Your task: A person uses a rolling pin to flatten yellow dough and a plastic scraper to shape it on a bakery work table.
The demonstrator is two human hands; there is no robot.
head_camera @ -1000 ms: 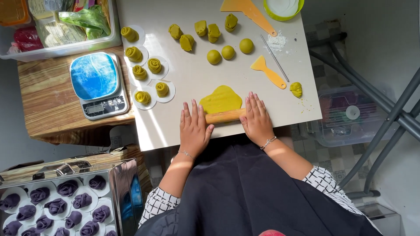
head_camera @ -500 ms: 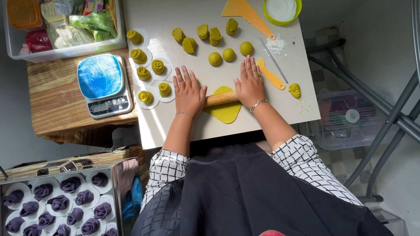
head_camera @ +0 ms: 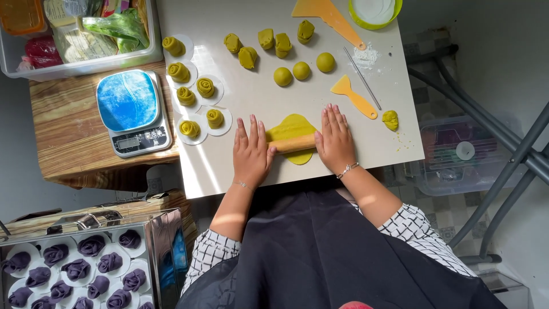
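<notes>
Left hand [head_camera: 251,153] and right hand [head_camera: 334,140] flat, fingers spread, palms pressing ends of wooden rolling pin [head_camera: 293,143] at frame centre. Pin lies across flattened yellow-green dough [head_camera: 291,129] on white table [head_camera: 251,97]. Rolled dough pieces [head_camera: 197,86] upper left.

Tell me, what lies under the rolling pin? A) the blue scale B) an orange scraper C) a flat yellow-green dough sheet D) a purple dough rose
C: the flat yellow-green dough sheet shows on both sides of the rolling pin, which the left hand and right hand press down on.
</notes>
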